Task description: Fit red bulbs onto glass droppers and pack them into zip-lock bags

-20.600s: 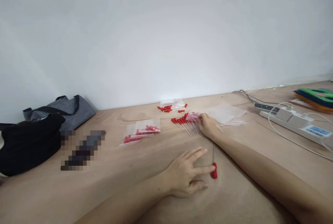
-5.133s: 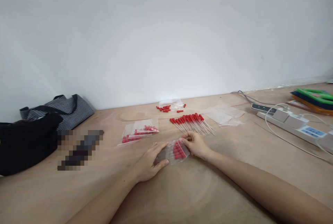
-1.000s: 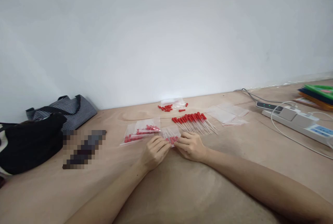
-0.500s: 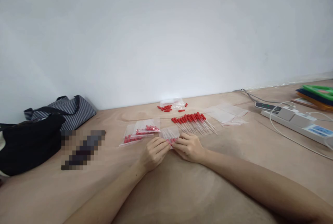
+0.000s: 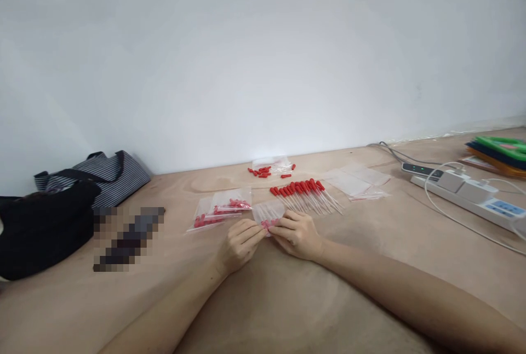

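Between my hands is a small clear plastic zip bag (image 5: 268, 210) holding several droppers, their red bulbs toward me and clear stems pointing away. My left hand (image 5: 242, 244) pinches the bag's near edge at its left side. At the right side my right hand (image 5: 298, 235) is closed on the same edge, its fingertips close to the left ones. The fingertips partly cover the bulbs and the bag's near edge. Just beyond my right hand lies a row of loose droppers (image 5: 304, 192) with red bulbs. Left of the held bag, filled bags (image 5: 222, 207) overlap on the table.
Loose red bulbs (image 5: 261, 171) lie by a clear bag (image 5: 281, 165) near the wall. Flat clear bags (image 5: 357, 181) rest right of the droppers. Farther right are a power strip (image 5: 472, 195) with cables and stacked coloured items (image 5: 501, 151). A striped bag (image 5: 127, 176) and black cloth (image 5: 49, 233) sit left.
Both hands keep hold of the bag's near edge while the fingertips shift slightly, and more of the bag shows. The view has moved a little; other things stay in place.
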### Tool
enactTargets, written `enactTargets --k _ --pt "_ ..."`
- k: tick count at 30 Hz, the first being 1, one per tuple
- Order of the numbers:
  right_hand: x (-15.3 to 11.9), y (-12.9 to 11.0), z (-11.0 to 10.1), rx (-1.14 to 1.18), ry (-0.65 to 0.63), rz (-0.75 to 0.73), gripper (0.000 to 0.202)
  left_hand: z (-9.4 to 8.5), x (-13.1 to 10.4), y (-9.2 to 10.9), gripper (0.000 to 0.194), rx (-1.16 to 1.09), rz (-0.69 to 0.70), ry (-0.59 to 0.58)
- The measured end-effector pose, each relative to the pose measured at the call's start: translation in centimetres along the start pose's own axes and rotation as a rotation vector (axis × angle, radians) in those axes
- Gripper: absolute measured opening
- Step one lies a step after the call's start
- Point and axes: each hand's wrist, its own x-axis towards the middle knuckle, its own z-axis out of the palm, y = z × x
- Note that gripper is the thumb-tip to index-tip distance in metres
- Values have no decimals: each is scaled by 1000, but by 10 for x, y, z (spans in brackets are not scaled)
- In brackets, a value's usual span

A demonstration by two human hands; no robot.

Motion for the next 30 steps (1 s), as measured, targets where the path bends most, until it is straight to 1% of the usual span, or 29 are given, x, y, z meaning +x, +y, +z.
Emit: enactTargets --k 7,15,19,23,25,28,30 --pt "0 1 1 -7 -9 -31 17 0 1 1 16 7 -33 6" --pt "2 -4 1 -34 14 -83 22 3 1 5 16 67 53 -27" --pt "2 -5 1 -30 -8 -93 25 3 0 5 20 75 45 -20" --pt "-5 8 -7 -78 -23 -51 18 -1 -3 2 18 67 -11 -5" --pt "-10 17 -11 -105 -52 -44 15 -3 -6 -1 16 48 -34 -4" --pt "-16 26 -15 -133 -91 -54 16 -4 -7 -3 15 14 -48 -4" --pt "-18 28 -14 -139 -94 -65 18 -3 -7 -4 14 19 -53 4"
